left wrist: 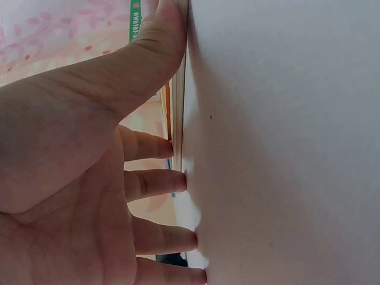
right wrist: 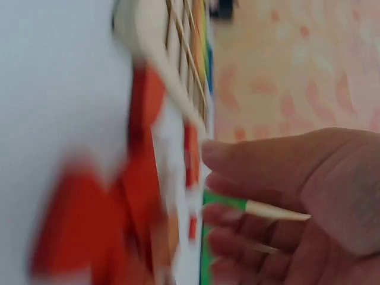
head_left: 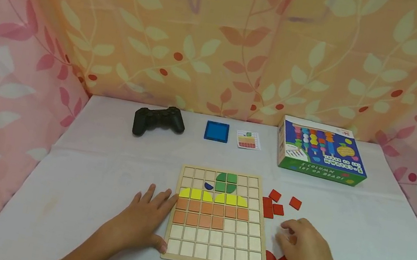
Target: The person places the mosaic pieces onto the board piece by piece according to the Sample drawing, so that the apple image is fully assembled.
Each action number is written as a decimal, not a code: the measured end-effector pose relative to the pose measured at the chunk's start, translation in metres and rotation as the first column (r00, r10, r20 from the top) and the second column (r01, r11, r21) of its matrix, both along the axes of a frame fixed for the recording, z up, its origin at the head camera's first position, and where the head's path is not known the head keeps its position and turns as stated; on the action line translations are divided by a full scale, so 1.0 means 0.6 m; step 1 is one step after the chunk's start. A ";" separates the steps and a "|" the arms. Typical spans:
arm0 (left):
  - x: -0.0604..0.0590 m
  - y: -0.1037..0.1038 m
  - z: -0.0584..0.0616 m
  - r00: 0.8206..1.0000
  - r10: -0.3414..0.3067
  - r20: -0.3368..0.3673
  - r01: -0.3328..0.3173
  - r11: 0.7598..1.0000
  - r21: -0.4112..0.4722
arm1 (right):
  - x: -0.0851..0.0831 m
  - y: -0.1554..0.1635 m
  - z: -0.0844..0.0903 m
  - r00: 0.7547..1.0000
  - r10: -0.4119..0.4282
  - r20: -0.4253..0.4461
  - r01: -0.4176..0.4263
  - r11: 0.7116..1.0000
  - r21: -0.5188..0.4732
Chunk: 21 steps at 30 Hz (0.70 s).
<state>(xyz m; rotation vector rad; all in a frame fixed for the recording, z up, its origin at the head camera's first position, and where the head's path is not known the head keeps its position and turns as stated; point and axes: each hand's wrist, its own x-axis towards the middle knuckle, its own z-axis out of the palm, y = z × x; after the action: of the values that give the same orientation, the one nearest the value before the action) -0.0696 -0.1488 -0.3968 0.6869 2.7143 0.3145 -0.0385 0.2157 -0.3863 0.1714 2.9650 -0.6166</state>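
Note:
A wooden grid board (head_left: 214, 253) lies on the white table, with green, yellow and orange tiles and one small dark blue piece (head_left: 208, 186) in its cells. My left hand (head_left: 140, 224) is spread along the board's left side, its thumb and index fingertip touching the edge; the left wrist view shows the straight fingers (left wrist: 160, 234). Right of the board, my right hand (head_left: 307, 245) hovers over the table, fingers loosely bent. In the right wrist view nothing shows between thumb and fingers. Red square tiles (head_left: 278, 210) lie beyond it; red curved pieces (head_left: 271, 258) and others lie beside its wrist.
Along the back of the table are a black game controller (head_left: 159, 121), a blue tray (head_left: 217, 131), a small pattern card (head_left: 248, 140) and a bead-set box (head_left: 322, 151). Patterned cloth (head_left: 220, 58) hangs behind and at both sides.

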 end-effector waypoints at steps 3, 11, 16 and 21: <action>0.000 -0.002 0.000 1.000 0.005 0.006 -0.005 1.000 -0.001 | 0.011 0.036 -0.002 0.995 -0.066 0.070 0.062 0.996 0.059; 0.001 -0.002 -0.001 1.000 0.014 0.018 -0.014 1.000 0.001 | 0.018 0.050 -0.013 0.995 -0.087 0.044 0.084 0.995 0.061; 0.001 0.000 -0.004 1.000 0.013 0.023 -0.013 1.000 0.004 | 0.014 0.042 -0.014 0.997 -0.075 0.025 0.074 0.996 0.043; -0.001 -0.001 -0.005 1.000 -0.003 -0.002 0.003 1.000 0.002 | 0.011 0.037 -0.016 0.997 -0.075 0.022 0.074 0.997 0.034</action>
<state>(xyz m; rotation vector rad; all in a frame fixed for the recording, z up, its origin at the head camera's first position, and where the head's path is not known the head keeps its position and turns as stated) -0.0700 -0.1492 -0.3997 0.6922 2.7145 0.3165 -0.0319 0.2382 -0.3958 0.2916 2.9593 -0.5699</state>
